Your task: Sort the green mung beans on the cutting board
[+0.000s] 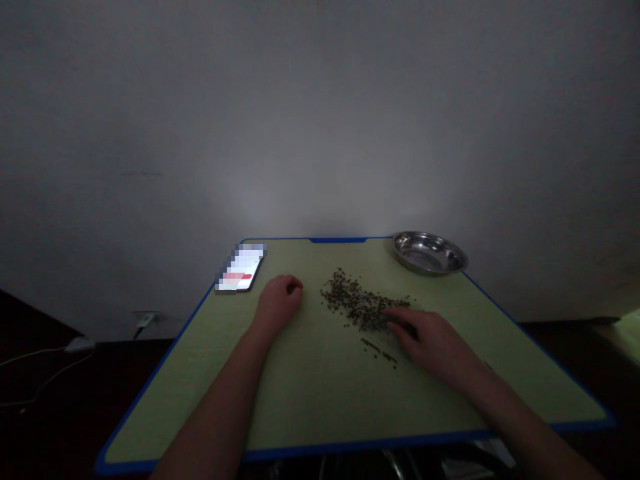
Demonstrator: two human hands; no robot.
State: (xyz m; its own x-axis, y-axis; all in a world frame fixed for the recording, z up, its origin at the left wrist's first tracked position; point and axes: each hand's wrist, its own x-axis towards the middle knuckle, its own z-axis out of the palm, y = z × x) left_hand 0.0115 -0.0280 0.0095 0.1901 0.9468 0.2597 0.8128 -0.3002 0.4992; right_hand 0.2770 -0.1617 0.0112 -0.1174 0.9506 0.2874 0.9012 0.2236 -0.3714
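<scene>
A loose pile of small dark seeds or grains [355, 300] lies spread over the middle of a pale green table [310, 393]. My right hand [425, 337] reaches in from the right and touches the near right part of the pile. Its forefinger and thumb point into the grains, with a small gap between the tips. Just in front of the pile runs a short slanting line of grains [379, 350], set apart from the rest. To the left, my left hand [280, 303] rests on the table with its fingers curled in; whatever they may hold is hidden.
A shallow metal bowl [430, 257] stands at the table's far right corner. Near the far left edge lies a phone [243, 268] with its screen lit. The table has a blue rim and its far side meets a grey wall [320, 120]. Cables [47, 380] trail at the left.
</scene>
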